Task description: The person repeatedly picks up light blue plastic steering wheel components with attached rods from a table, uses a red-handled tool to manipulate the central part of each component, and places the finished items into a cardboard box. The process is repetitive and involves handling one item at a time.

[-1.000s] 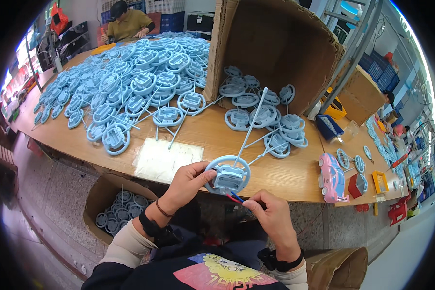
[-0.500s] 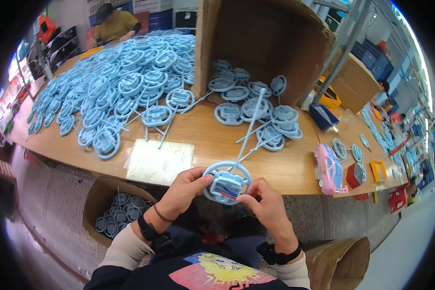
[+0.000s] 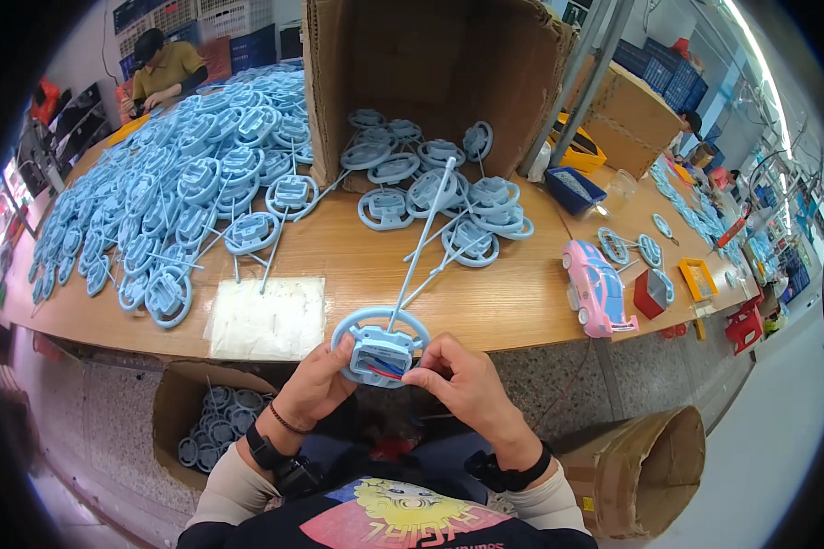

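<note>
My left hand [image 3: 316,382] grips the left side of a light-blue toy steering wheel [image 3: 412,322], its thumb on the rim. A long blue rod slants up from the wheel over the table. The wheel's open middle housing faces me, with red and blue wires [image 3: 382,368] lying across it. At the housing's lower right, my right hand [image 3: 462,377] is closed in a pinch, its fingertips at the end of the red wire. Those fingers partly hide what they hold. More blue steering wheels [image 3: 471,240] with rods lie beyond, in front of a cardboard box [image 3: 430,64] on its side.
A big heap of the same wheels [image 3: 201,174] covers the table's left. Near the front edge lies a white sheet [image 3: 265,318]. A pink toy car [image 3: 597,288] and blue bin [image 3: 575,189] stand right. Floor boxes [image 3: 169,412] flank me; a person [image 3: 165,69] sits beyond the heap.
The view has turned, so the table appears shifted left. Both hands still hold the wheel, whose housing now tips more toward me, showing more of the blue wire.
</note>
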The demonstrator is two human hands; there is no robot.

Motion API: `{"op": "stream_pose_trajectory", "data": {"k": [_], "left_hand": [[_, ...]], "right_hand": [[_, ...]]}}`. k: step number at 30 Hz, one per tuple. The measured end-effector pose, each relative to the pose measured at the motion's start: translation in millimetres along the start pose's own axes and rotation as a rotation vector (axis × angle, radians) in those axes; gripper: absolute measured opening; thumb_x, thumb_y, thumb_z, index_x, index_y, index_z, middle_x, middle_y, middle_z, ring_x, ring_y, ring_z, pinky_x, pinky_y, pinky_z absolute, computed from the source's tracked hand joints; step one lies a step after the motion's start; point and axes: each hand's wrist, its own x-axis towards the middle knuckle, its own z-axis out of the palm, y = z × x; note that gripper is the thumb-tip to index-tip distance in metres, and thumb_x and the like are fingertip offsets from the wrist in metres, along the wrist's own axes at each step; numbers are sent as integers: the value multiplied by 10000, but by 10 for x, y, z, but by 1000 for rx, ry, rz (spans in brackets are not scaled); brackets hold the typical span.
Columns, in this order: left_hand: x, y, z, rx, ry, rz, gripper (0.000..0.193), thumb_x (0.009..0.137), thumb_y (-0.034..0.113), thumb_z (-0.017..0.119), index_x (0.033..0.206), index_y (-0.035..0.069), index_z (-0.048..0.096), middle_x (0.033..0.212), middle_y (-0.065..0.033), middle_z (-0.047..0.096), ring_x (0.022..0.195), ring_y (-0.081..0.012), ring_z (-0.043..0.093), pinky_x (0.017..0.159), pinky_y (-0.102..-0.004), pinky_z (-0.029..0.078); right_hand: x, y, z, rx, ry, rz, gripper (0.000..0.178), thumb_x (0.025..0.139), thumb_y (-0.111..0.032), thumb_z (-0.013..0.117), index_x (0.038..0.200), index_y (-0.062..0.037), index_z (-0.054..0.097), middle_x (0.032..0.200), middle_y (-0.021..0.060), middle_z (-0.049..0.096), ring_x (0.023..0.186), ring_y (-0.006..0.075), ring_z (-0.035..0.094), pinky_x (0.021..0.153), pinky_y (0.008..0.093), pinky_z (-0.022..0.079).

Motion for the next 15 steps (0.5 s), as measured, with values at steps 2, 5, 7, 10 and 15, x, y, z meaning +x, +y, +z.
{"op": "stream_pose_trajectory", "data": {"k": [2, 5, 7, 10, 15], "left_hand": [[-13, 30, 14, 44, 21, 14, 425, 923, 318, 437, 1192, -10, 460, 1083, -72, 571, 999, -155, 541, 884, -300, 413], [-121, 152, 55, 211, 82, 38, 406, 923, 286, 444, 1193, -16, 467, 1047, -59, 580, 965, -138, 543, 861, -283, 414], [-280, 310, -196, 361, 146, 39, 382, 914, 260, 461, 1168, -23, 496, 1014, -49, 590, 939, -120, 542, 843, -268, 412], [-911, 892, -650, 724, 213, -47, 365, 839, 227, 560, 1089, -39, 557, 948, -54, 608, 854, -112, 558, 779, -249, 433], [-1751, 1540, -888, 1245, 512, -236, 437, 747, 110, 667, 1130, -37, 519, 940, -94, 612, 793, -130, 586, 688, -239, 476]], "right_hand": [[13, 16, 38, 32, -25, 28, 276, 763, -263, 678, 805, -47, 512, 649, 64, 577, 577, 161, 563, 552, 274, 438], [42, 101, 136, 70, -105, 15, 269, 771, -267, 670, 808, -48, 518, 668, 67, 583, 591, 163, 561, 562, 276, 437], [46, 167, 150, 97, -179, -2, 266, 777, -271, 664, 811, -48, 523, 680, 72, 586, 600, 170, 559, 566, 279, 437], [33, 198, 80, 141, -271, -30, 244, 787, -246, 659, 817, -41, 530, 671, 53, 577, 591, 142, 540, 556, 261, 426], [-4, 441, -74, 276, -184, 136, 201, 788, -184, 665, 813, -35, 532, 646, -7, 546, 589, 54, 486, 537, 214, 397]]}}
